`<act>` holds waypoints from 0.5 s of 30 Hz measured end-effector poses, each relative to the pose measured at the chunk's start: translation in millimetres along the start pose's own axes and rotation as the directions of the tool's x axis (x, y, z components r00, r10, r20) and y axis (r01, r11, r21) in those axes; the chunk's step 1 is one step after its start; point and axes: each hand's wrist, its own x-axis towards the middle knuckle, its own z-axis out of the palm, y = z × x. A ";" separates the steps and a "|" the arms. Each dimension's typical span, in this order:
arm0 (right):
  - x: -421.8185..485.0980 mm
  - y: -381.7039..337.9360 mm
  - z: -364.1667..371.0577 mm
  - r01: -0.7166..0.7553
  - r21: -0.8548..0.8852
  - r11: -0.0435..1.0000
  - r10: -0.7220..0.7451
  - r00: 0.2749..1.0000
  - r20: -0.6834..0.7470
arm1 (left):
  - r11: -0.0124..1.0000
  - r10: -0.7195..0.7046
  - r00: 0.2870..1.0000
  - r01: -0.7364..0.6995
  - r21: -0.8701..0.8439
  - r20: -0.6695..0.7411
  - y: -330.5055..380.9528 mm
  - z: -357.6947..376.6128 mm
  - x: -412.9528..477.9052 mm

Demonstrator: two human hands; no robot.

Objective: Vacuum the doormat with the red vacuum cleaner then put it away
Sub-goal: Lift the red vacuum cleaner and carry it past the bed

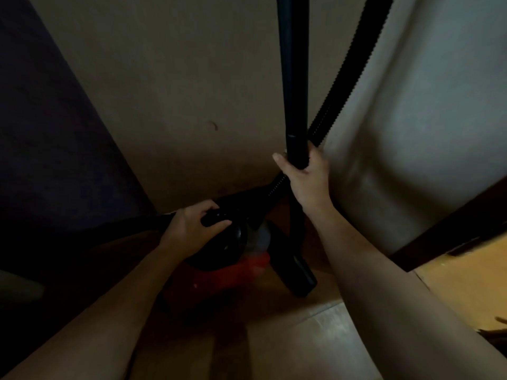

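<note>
As left hand (pixel 192 229) clasps the red vacuum (pixel 236 270) on wooden floor (pixel 301 338), right hand (pixel 307 176) grips its wand (pixel 292 78).

- The right hand (pixel 306 174) gripped the tube (pixel 292 78), which stood upright and rose from the grip out of the top of the view.
- The hose (pixel 345 83) touched the tube just right of that grip and slanted up and rightward from it. Below the grip it ran down-left towards the vacuum (pixel 233 270).
- The left hand (pixel 192 229) gripped the handle (pixel 216 218) on top of the vacuum, below and left of the right grip.
- A short tube (pixel 297 272) slanted just right of the vacuum, below the right grip.
- The wall (pixel 178 91) stood behind both grips, and the floor (pixel 301 338) lay beneath them.
</note>
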 end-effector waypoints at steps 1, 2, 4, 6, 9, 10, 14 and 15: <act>1.4 7.5 2.0 0.005 -0.001 1.000 -0.005 1.000 0.001 | 1.000 0.003 1.000 -0.003 0.001 0.001 -3.7 6.4 4.6; 3.1 13.6 3.2 0.012 -0.002 1.000 -0.012 1.000 0.005 | 1.000 0.006 1.000 -0.006 0.005 0.001 -5.6 11.7 8.8; 7.3 25.0 3.3 0.031 -0.003 1.000 -0.031 0.999 0.022 | 1.000 0.014 1.000 -0.013 0.017 -0.008 -6.9 18.5 16.8; 9.5 37.4 1.7 0.027 -0.014 1.000 -0.027 0.998 0.052 | 0.999 0.011 1.000 -0.011 0.041 -0.022 -6.5 21.4 23.6; 6.0 57.5 -2.9 -0.052 -0.017 0.999 0.052 0.998 0.038 | 0.999 0.014 1.000 -0.012 0.049 -0.023 -5.1 26.7 32.7; 5.3 62.4 -4.1 -0.087 -0.006 0.996 0.087 0.996 0.019 | 0.998 0.020 0.999 -0.018 0.059 -0.027 -5.1 29.0 34.1; 11.4 71.6 -12.9 -0.157 0.067 0.985 0.161 0.985 -0.067 | 0.996 0.010 0.999 -0.007 0.085 -0.036 -5.4 36.4 36.8; 13.5 73.3 -15.6 -0.153 0.088 0.984 0.161 0.983 -0.084 | 0.997 0.009 0.999 -0.006 0.083 -0.045 -6.1 37.6 37.5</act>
